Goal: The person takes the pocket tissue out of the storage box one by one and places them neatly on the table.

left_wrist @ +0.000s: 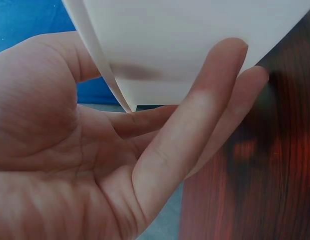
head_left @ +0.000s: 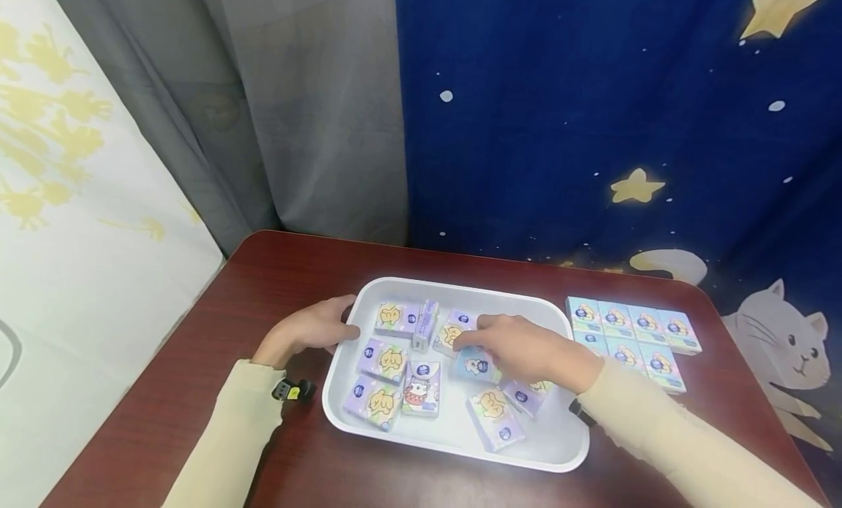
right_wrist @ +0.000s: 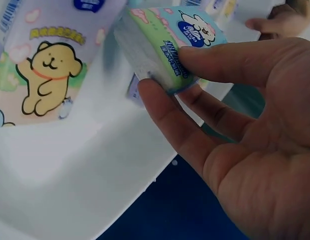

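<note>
Beside tray (head_left: 454, 433), head view alone shows packet rows (head_left: 617, 321); right hand (head_left: 526, 349) pinches blue packet (right_wrist: 182, 35); left hand (head_left: 319, 325) grips tray.

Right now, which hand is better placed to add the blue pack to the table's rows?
Probably your right grip: it holds the blue pack and is nearer the blue rows; your left grip holds the tray.

The head view looks forward and down from well back, taking in the whole tray (head_left: 454, 429), much of the table (head_left: 289, 274) and a blue curtain (head_left: 526, 128). Close by the left grip (head_left: 319, 325), the left wrist view faces the tray's outer side; the right wrist view, near the right grip (head_left: 522, 349), faces the blue packet (head_left: 471, 369) and tray interior, which the head view shares.
</note>
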Available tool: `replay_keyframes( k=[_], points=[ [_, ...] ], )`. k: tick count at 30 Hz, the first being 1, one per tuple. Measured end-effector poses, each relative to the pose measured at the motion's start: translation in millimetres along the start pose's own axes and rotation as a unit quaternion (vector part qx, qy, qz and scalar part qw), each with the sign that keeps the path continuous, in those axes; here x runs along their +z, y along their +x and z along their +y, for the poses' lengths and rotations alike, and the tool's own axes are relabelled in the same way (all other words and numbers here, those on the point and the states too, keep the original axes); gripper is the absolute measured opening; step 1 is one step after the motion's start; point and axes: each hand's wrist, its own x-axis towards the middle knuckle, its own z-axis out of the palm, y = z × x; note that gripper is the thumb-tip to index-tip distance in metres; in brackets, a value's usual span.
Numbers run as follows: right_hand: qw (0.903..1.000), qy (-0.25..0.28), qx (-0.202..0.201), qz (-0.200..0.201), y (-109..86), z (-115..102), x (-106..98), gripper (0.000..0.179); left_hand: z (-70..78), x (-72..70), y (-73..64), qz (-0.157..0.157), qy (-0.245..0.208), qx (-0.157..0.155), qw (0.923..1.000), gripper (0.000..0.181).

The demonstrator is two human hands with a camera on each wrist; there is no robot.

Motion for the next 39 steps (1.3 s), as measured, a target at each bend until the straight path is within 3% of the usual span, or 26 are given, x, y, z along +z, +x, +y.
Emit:
replay_keyframes(
  k=[10, 20, 23, 28, 33, 39],
  points=[
    [0.9966, 0.038, -0.028, 0.067, -11.0, 20.2, -5.6, 0.053, 1.3, -0.1, -0.8, -0.002, -0.001, 0.002, 1.0000, 0.057],
    [0.9831, 0.143, -0.030, 0.111, -22.4, 40.2, -1.7, 0.056, 1.6, -0.2, -1.0, -0.005, -0.006, 0.002, 1.0000, 0.058],
    [0.9777, 0.175, -0.018, 0.115, -27.7, 43.6, -2.5, 0.056, 1.5, -0.4, -1.0, -0.005, -0.007, 0.001, 1.0000, 0.058],
    [0.9696, 0.209, 0.042, 0.120, -41.0, 46.0, -5.8, 0.055, 1.0, -0.6, -0.3, -0.006, -0.010, 0.003, 0.9999, 0.057],
    [0.9534, 0.252, 0.095, 0.136, -51.6, 48.2, -7.4, 0.056, -0.3, -1.0, 0.1, -0.007, -0.015, 0.006, 0.9999, 0.057],
    [0.9351, 0.299, 0.102, 0.160, -61.1, 57.6, -4.6, 0.060, -0.6, -0.6, -0.2, -0.007, -0.013, 0.006, 0.9999, 0.058]
  ],
)
